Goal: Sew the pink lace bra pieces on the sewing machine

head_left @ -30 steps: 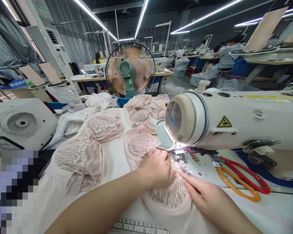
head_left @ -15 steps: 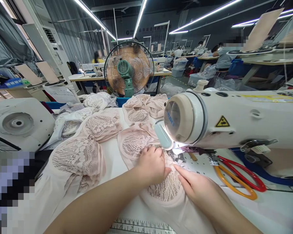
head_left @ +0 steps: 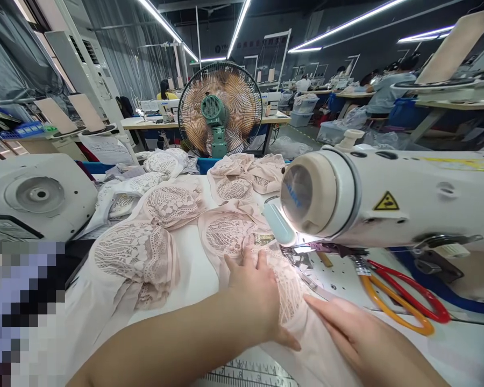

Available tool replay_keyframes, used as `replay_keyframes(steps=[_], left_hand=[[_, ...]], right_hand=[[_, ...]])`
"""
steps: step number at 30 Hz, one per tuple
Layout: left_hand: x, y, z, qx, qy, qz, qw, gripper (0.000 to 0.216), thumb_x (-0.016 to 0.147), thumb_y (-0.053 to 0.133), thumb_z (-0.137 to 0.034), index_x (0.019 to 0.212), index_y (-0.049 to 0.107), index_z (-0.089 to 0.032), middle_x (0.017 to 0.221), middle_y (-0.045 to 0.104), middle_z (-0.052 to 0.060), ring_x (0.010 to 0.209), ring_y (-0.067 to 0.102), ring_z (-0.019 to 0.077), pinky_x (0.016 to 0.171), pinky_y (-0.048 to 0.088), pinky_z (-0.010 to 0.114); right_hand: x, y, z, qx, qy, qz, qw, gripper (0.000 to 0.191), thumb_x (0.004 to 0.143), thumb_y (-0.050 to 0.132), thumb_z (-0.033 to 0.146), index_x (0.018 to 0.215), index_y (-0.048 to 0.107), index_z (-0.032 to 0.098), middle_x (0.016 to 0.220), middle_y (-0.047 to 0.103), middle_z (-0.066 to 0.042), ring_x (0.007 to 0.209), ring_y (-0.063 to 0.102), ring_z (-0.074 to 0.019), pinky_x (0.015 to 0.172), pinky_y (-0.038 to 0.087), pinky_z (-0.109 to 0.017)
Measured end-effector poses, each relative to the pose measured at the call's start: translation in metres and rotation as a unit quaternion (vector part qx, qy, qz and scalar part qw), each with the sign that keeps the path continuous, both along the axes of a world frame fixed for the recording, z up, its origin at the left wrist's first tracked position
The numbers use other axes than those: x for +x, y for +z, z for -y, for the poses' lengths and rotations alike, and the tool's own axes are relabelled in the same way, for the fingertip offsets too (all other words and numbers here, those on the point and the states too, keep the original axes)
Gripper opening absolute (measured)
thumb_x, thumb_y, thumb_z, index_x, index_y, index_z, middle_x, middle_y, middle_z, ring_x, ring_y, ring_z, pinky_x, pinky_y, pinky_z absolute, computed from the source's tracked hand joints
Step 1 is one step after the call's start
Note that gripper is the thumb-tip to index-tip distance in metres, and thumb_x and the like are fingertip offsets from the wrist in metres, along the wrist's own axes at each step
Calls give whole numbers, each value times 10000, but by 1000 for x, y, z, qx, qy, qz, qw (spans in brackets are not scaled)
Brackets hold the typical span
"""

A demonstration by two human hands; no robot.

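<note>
My left hand (head_left: 255, 295) lies flat, fingers stretched out, on a pale pink lace garment piece (head_left: 290, 293) spread in front of the white sewing machine (head_left: 371, 196). My right hand (head_left: 353, 336) rests open on the plain pink edge of the same piece, to the right of and below the left hand. The lace runs up to the lit needle area (head_left: 296, 252) under the machine head. The fingertips of my left hand sit a short way left of the needle.
More pink lace pieces (head_left: 135, 255) lie stacked to the left and behind. Red and orange scissors (head_left: 403, 303) lie right of the needle. A second machine (head_left: 36, 196) is at left, a fan (head_left: 220, 110) behind. A ruler (head_left: 250, 373) marks the table's near edge. People work at far tables.
My left hand has opened from a curled grip to flat and slid toward me. The right hand drew back toward me too, and the lace piece shifted and bunched under them.
</note>
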State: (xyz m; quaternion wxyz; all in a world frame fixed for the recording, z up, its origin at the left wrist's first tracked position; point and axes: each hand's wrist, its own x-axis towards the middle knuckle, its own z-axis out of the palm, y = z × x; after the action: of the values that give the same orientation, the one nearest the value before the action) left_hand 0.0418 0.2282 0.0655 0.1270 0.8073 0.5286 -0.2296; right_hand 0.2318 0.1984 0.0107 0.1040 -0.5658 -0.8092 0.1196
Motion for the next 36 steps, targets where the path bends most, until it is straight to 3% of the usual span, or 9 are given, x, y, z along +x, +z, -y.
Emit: replay_keyframes(steps=[4, 11, 15, 20, 25, 32, 36], left_hand=[[-3, -4, -3, -2, 6, -17, 1000, 1117, 604, 551, -748, 1467, 138, -172, 1534, -53, 111, 1372, -24, 443, 961, 206, 733], [-11, 1, -16, 34, 65, 26, 997, 1068, 570, 683, -636, 1447, 233, -224, 1540, -26, 101, 1336, 114, 496, 909, 308, 713], [-13, 8, -20, 56, 112, 55, 991, 1012, 583, 738, -516, 1433, 268, -232, 1537, 27, 143, 1247, 318, 508, 766, 493, 559], [-17, 13, -27, 54, 120, 61, 990, 739, 669, 711, -393, 1322, 422, -204, 1538, 24, 152, 1183, 443, 423, 730, 528, 431], [-24, 10, -36, 58, 100, 94, 989, 574, 694, 688, -336, 1213, 483, -200, 1541, 35, 129, 1250, 382, 383, 827, 499, 450], [-33, 6, -46, 57, 86, 120, 987, 652, 726, 639, -368, 1310, 395, -213, 1536, 58, 143, 1353, 247, 349, 920, 456, 444], [-38, 1, -52, 72, 81, 143, 984, 702, 728, 617, -373, 1353, 354, -191, 1534, 36, 163, 1374, 197, 345, 949, 438, 442]], right_hand=[[-2, -4, -4, -14, -2, 20, 1000, 390, 875, 331, 304, 1095, 652, 326, 812, 689, -26, 683, 642, -199, 548, 488, -290], [-11, -11, -21, -38, -51, 60, 996, 442, 890, 303, 276, 1236, 567, 352, 978, 721, -19, 812, 663, -230, 593, 490, -323], [-24, 0, -30, -67, -56, 135, 987, 506, 877, 289, 198, 1335, 470, 316, 871, 731, -38, 728, 660, -241, 553, 454, -326], [-38, 20, -33, -99, -42, 193, 975, 608, 821, 346, 100, 1415, 346, 230, 724, 705, -55, 643, 644, -250, 458, 306, -295], [-41, 22, -28, -104, -43, 200, 973, 666, 768, 434, 64, 1415, 339, 185, 715, 701, -64, 632, 644, -244, 432, 234, -287], [-35, 8, -26, -73, -36, 183, 980, 650, 768, 431, 59, 1400, 368, 198, 843, 722, -74, 638, 647, -231, 437, 268, -291], [-32, 3, -25, -52, -35, 167, 984, 579, 800, 420, 122, 1364, 422, 253, 798, 713, -50, 614, 637, -229, 434, 258, -287]])
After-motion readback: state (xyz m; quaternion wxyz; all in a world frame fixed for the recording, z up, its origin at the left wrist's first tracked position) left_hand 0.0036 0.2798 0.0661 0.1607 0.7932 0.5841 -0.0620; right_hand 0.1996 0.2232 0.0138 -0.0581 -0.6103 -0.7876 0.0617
